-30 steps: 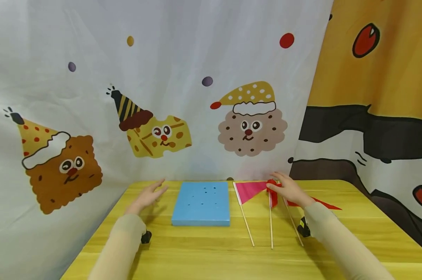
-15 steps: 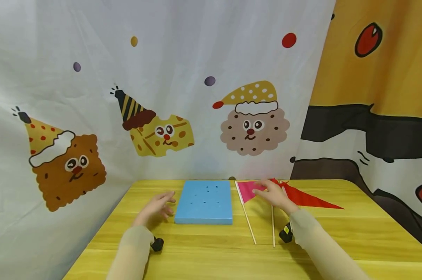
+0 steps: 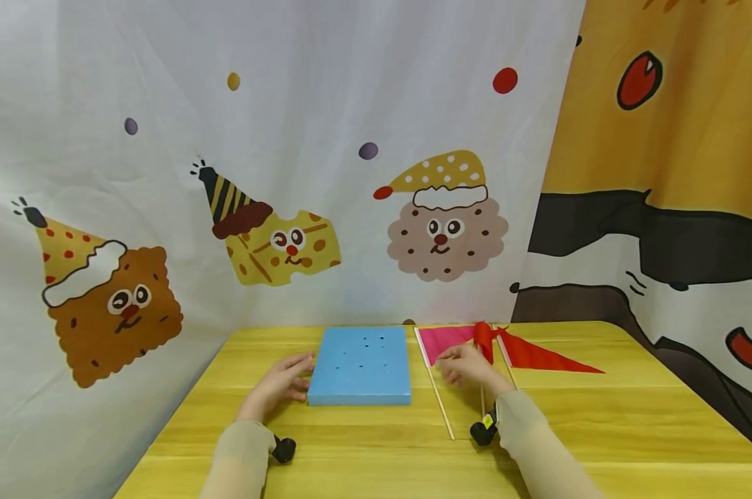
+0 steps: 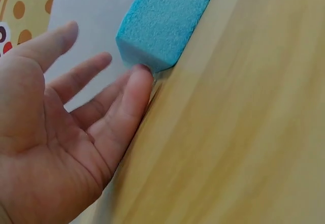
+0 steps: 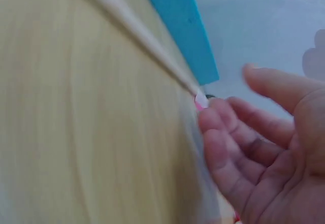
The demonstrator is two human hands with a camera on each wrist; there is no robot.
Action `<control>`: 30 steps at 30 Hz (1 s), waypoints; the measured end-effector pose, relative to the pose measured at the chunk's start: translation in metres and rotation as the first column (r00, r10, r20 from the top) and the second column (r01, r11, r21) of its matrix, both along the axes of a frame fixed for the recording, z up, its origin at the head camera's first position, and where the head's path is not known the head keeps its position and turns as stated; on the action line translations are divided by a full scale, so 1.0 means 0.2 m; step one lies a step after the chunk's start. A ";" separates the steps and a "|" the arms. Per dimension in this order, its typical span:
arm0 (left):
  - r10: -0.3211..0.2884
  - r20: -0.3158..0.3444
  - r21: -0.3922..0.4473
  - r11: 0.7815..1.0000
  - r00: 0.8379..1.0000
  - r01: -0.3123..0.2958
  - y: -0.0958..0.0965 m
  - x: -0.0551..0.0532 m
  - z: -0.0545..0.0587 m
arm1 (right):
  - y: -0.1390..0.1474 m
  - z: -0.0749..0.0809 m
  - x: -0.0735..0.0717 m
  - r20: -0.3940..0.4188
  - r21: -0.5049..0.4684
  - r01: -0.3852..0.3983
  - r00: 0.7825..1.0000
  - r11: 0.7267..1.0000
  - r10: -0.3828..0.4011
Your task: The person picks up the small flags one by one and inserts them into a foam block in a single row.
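A flat blue foam block (image 3: 358,382) with several small holes in its top lies on the table. At its left side is my left hand (image 3: 280,387), fingers loosely bent; in the left wrist view one fingertip (image 4: 139,70) meets or nearly meets the block's lower corner. My right hand (image 3: 469,367) hovers over the pink flag (image 3: 441,341) beside its stick, and the right wrist view shows the thumb apart from the bent fingers, gripping nothing. Behind this hand lies a curled red flag (image 3: 484,336), its stick partly hidden. A spread red flag (image 3: 547,355) lies further right.
The yellow wood-grain table (image 3: 363,457) ends at a white hanging cloth (image 3: 326,83) printed with cartoon snacks. A small black device sits under each wrist. The pink flag's thin stick (image 3: 443,412) points toward the table's near side.
My right hand has moved left and nearer, from the red flags to the pink flag's stick. My left hand has come right to the block's edge. The flags and block stay in place.
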State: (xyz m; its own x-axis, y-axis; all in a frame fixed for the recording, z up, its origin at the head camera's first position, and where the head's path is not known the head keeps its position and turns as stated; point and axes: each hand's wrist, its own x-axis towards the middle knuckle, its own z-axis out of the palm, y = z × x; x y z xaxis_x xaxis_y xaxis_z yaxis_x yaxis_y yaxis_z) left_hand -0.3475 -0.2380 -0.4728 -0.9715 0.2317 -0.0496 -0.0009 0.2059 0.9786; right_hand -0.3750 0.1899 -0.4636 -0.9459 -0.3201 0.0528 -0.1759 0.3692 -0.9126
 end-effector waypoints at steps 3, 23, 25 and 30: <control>-0.009 0.009 -0.006 1.000 1.000 0.009 0.01 0.01 -0.01 | -0.02 -0.02 0.01 0.081 -0.002 0.022 0.996 1.000 -0.022; -0.153 -0.040 -0.038 0.988 0.987 0.152 -0.03 0.01 -0.03 | -0.16 -0.02 0.08 0.051 0.256 0.230 0.967 0.939 -0.251; -0.157 -0.041 -0.040 0.987 0.987 0.155 -0.03 0.01 -0.03 | -0.16 -0.02 0.09 0.013 0.278 0.234 0.969 0.932 -0.247; -0.161 -0.043 -0.049 0.986 0.986 0.159 -0.03 0.01 -0.03 | -0.18 -0.02 0.10 -0.032 0.281 0.228 0.973 0.932 -0.228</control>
State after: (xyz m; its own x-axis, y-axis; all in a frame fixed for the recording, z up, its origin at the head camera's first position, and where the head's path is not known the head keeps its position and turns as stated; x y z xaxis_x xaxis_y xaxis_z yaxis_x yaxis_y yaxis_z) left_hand -0.3450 -0.2433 -0.4796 -0.9235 0.3831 -0.0191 0.0809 0.2433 0.9666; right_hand -0.3551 0.1546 -0.4677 -0.9952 -0.0975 -0.0094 -0.0556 0.6405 -0.7660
